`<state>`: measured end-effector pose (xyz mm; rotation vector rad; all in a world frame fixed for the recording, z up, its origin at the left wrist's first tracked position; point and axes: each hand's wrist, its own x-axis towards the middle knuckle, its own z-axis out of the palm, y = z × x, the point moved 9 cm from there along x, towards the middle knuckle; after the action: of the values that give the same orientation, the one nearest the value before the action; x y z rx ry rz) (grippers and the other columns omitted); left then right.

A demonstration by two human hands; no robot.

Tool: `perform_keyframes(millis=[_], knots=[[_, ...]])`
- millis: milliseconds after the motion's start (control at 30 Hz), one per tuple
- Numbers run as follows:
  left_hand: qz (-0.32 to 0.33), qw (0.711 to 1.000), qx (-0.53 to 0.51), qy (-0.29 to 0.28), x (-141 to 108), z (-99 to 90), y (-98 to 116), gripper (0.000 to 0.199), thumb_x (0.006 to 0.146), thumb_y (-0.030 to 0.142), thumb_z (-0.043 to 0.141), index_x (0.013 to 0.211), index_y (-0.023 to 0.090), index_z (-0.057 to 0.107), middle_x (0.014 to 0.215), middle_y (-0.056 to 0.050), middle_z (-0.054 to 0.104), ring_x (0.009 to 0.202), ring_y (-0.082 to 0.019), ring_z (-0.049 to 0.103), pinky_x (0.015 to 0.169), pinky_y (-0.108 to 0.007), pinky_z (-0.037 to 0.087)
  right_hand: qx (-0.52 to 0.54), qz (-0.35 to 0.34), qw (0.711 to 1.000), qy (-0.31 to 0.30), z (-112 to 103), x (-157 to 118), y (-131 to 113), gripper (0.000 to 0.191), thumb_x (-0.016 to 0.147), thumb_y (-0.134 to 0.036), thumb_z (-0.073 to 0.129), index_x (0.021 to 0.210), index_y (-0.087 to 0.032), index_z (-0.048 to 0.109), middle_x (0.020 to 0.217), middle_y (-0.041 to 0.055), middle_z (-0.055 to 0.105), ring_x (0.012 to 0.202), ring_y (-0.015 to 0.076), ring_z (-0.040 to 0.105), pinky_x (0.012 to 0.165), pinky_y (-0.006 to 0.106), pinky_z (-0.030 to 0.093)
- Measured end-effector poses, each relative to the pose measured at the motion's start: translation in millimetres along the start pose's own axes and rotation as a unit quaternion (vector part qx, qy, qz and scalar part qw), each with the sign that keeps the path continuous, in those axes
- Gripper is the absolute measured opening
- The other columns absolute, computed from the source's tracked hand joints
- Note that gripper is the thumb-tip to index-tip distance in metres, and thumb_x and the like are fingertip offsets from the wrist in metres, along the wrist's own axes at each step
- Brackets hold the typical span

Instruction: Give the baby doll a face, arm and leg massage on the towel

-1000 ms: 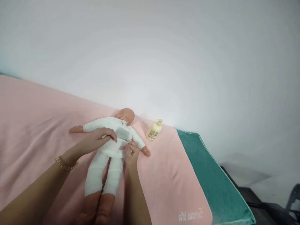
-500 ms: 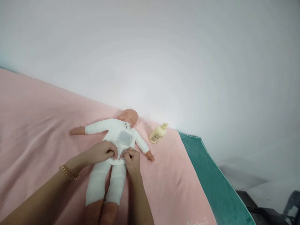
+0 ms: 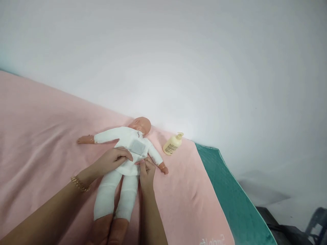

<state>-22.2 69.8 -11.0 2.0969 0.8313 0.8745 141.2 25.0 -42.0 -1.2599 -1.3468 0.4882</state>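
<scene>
A doll [image 3: 125, 166] in a white long-sleeved shirt [image 3: 125, 137] and white leggings lies on its back, its arms spread wide and its head toward the wall. A pale grey square patch [image 3: 138, 147] marks the chest. My left hand [image 3: 116, 159], with a gold bracelet at the wrist, rests across the belly with fingers stretched out over the shirt. At the other side of the belly, my right hand [image 3: 147, 170] has its fingers curled and thumb pressed in, pinching the shirt fabric. Its fingertips are partly hidden.
A pale yellow pump bottle [image 3: 171, 144] stands tilted in view to the right of the doll's head. Pink cloth [image 3: 184, 197] covers the surface, with a green cloth [image 3: 224, 180] along its right edge. Behind rises a white wall [image 3: 163, 68]; dark objects [image 3: 281, 228] show at lower right.
Both hands have moved up slightly from the shirt's lower hem. My left fingers have straightened out of a pinch, and the hem now lies smoother over the leggings.
</scene>
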Motion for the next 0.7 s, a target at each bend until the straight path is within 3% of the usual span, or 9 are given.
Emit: perform_keyframes(millis=[267, 433, 500, 700], knots=[[-0.049, 0.998, 0.037, -0.032, 4.9, 10.0, -15.1, 0.034, 0.080, 0.023, 0.042, 0.083, 0.023, 0.076, 0.094, -0.002, 0.077, 0.092, -0.023, 0.068, 0.085, -0.032, 0.050, -0.005, 0.052, 0.998, -0.040, 7.9, 3.2, -0.3, 0.036, 0.093, -0.030, 0.053, 0.068, -0.024, 0.078, 0.074, 0.0027, 0.066, 0.080, 0.0209, 0.064, 0.078, 0.032, 0.048], [-0.036, 0.998, 0.036, -0.027, 5.3, 12.1, -17.8, 0.035, 0.080, 0.022, 0.041, 0.081, 0.024, 0.076, 0.091, -0.002, 0.076, 0.089, -0.021, 0.067, 0.082, -0.031, 0.049, 0.005, 0.062, 0.997, -0.051, 12.0, 3.2, 4.8, 0.036, 0.091, -0.028, 0.053, 0.067, -0.024, 0.078, 0.072, 0.0023, 0.066, 0.080, 0.0213, 0.063, 0.079, 0.033, 0.048], [-0.019, 0.999, 0.025, -0.014, 3.7, 11.3, -15.7, 0.034, 0.081, 0.023, 0.042, 0.083, 0.023, 0.076, 0.090, -0.002, 0.076, 0.089, -0.021, 0.067, 0.083, -0.031, 0.049, 0.014, 0.059, 0.997, -0.044, 10.3, 3.0, 5.0, 0.035, 0.092, -0.029, 0.053, 0.068, -0.024, 0.078, 0.073, 0.0025, 0.065, 0.080, 0.0213, 0.063, 0.078, 0.033, 0.047], [0.044, 0.994, -0.012, 0.100, -2.8, -8.4, -5.1, 0.034, 0.088, 0.021, 0.041, 0.090, 0.021, 0.075, 0.100, -0.004, 0.076, 0.100, -0.021, 0.066, 0.095, -0.033, 0.049, 0.071, 0.037, 0.997, 0.022, -6.3, 2.8, -2.4, 0.036, 0.095, -0.036, 0.054, 0.071, -0.023, 0.077, 0.083, 0.0035, 0.066, 0.088, 0.0210, 0.063, 0.088, 0.034, 0.047]])
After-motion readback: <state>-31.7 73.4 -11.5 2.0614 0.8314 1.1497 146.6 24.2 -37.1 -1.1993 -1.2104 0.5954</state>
